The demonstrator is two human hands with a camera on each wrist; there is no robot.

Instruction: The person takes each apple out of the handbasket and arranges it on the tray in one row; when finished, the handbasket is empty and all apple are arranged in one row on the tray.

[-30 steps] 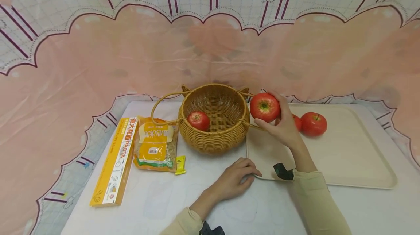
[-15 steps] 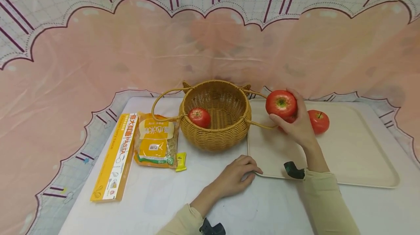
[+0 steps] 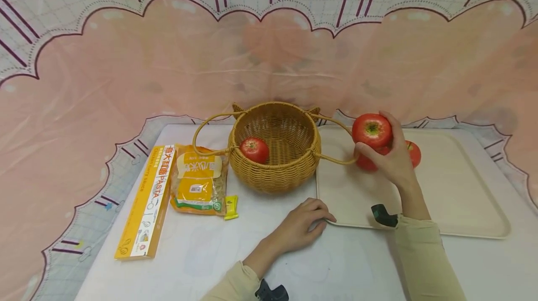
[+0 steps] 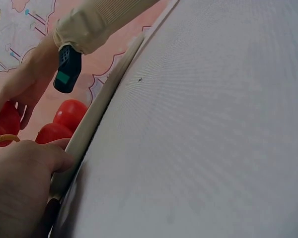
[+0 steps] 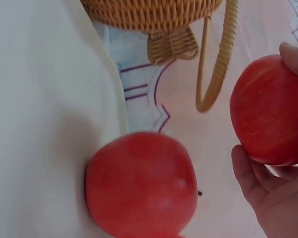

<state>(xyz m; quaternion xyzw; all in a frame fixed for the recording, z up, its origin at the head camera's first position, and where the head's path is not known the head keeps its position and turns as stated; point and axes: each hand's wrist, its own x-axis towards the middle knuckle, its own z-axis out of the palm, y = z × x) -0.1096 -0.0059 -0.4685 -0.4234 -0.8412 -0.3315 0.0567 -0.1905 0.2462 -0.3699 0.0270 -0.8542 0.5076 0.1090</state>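
My right hand (image 3: pixel 394 156) grips a red apple (image 3: pixel 371 130) between thumb and fingers, raised above the left part of the beige tray (image 3: pixel 454 198). Below and behind that hand, two more apples sit on the tray; one apple (image 3: pixel 366 161) is partly hidden by the hand and the other apple (image 3: pixel 414 153) shows at its right. In the right wrist view the held apple (image 5: pixel 270 111) is apart from the apple (image 5: pixel 141 183) on the tray. My left hand (image 3: pixel 296 226) rests at the tray's near left corner, fingertips touching the rim.
A wicker basket (image 3: pixel 273 177) with one apple (image 3: pixel 254 150) inside stands left of the tray; its right handle (image 3: pixel 336 159) reaches over the tray. Further left lie a yellow bag (image 3: pixel 198 182), a small yellow packet (image 3: pixel 231 207) and a long pasta box (image 3: pixel 145 203). A patterned cloth hangs behind.
My right hand has moved right with the apple, from beside the basket to above the apples on the tray. The left hand has stayed at the tray corner.
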